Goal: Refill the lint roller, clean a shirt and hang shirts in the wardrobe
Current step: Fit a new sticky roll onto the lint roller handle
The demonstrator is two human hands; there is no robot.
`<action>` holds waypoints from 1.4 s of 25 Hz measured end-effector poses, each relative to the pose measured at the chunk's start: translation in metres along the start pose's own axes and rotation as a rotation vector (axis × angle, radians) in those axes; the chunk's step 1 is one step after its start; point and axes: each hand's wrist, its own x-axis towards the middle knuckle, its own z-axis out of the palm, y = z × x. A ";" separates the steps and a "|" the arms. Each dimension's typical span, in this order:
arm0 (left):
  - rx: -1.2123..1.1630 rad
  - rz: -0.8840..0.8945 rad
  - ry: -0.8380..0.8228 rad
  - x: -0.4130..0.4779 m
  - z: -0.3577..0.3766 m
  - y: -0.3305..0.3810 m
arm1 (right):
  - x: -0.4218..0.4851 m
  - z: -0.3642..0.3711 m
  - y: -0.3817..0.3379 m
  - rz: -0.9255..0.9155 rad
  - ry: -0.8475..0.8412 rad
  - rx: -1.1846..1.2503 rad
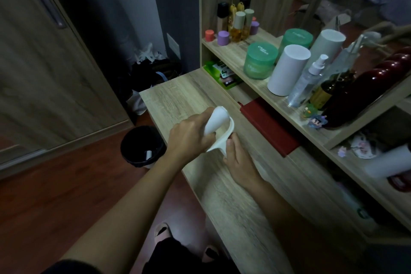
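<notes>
While gripping: left hand [189, 138] around roll [216, 121], right hand [236, 158] under handle [224, 140].

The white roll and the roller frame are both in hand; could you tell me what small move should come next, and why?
Probably slide the white roll, gripped by the left hand, further onto the white roller frame steadied by the right hand; the roll looks tilted and not fully seated.

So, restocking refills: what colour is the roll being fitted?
White roll, head view.

White roll against pale wood grain

The lint roller [219, 125] is white, the table [233, 196] light oak-grained, the bin [142, 147] black, the jar [260, 60] green, the notebook [269, 127] dark red.
</notes>
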 end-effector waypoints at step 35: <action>0.076 -0.073 0.401 0.039 -0.252 -0.342 | 0.203 0.290 -0.174 -0.095 0.164 0.062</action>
